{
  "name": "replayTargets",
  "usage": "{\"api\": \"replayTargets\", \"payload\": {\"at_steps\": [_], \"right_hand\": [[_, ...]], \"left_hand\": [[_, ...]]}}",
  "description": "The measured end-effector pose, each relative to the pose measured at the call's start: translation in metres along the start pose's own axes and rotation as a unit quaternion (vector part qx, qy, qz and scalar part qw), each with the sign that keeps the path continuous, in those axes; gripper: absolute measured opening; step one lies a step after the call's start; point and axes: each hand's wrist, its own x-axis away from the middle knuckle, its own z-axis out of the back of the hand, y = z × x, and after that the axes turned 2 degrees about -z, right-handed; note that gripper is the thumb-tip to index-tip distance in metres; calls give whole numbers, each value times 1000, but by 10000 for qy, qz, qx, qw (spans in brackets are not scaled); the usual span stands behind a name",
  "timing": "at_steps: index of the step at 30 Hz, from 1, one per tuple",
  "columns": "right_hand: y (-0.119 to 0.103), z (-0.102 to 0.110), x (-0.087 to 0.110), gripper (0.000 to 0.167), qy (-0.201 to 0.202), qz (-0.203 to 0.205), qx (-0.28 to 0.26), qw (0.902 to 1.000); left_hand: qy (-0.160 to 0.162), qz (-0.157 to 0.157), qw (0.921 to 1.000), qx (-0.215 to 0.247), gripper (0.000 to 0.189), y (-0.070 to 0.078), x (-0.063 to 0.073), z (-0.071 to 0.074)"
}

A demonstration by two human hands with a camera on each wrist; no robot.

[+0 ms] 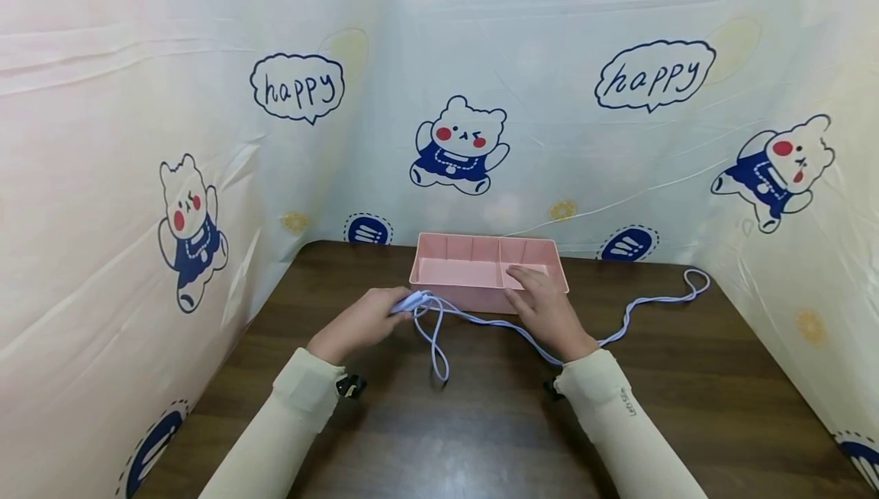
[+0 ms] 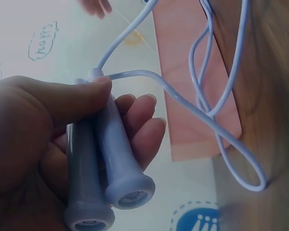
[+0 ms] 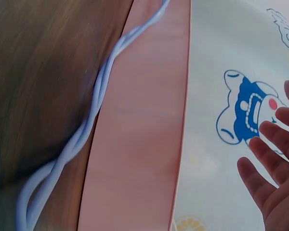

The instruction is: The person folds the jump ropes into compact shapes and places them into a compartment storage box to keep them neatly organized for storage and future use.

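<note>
A lavender jump rope has both handles side by side in my left hand, which grips them between thumb and fingers. From the handles the cord drops in a small loop, then runs twisted to the right across the table. My right hand is held with fingers spread over the right front of a pink divided box, holding nothing. In the right wrist view its fingers are apart from the twisted cord. The cord passes along the box's front and under the right forearm.
The box stands at the back of a dark wooden table, with one divider between its compartments. The cord's far end loops near the back right corner. A printed curtain with bears encloses the back and sides.
</note>
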Motion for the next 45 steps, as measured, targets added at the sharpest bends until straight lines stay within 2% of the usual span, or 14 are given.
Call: {"api": "replayTargets", "payload": {"at_steps": [6,12,19,26,32,35,39,42,45], "right_hand": [[-8,-6,-4,45,-133,26,-396,9991],[-14,-14,-8,44,-409,-102,-456,9981],[-19,-21,-10,48,-651,-206,-628,9957],[-25,-24,-13,56,-944,-295,-748,9923],[-26,-25,-15,47,-960,-410,-790,9914],[-25,-27,-13,49,-1016,-499,-1216,9861],[-25,-33,-13,61,-1195,-701,-1909,9718],[-26,-37,-14,66,-1176,-810,-2203,9649],[-27,-40,-15,64,-1166,-854,-2412,9597]], "left_hand": [[-4,-205,9998,-30,29,10,-3,-5],[-82,-320,9994,68,32,19,-5,-11],[-31,-656,9978,124,32,27,-13,-17],[-54,-654,9975,264,36,32,-19,-20],[-48,-775,9962,384,28,32,-29,-23],[1,-851,9956,403,23,32,-32,-25],[-10,-787,9957,497,22,31,-34,-27],[-5,-711,9954,638,23,31,-35,-26],[13,-698,9936,888,26,31,-34,-24]]}}
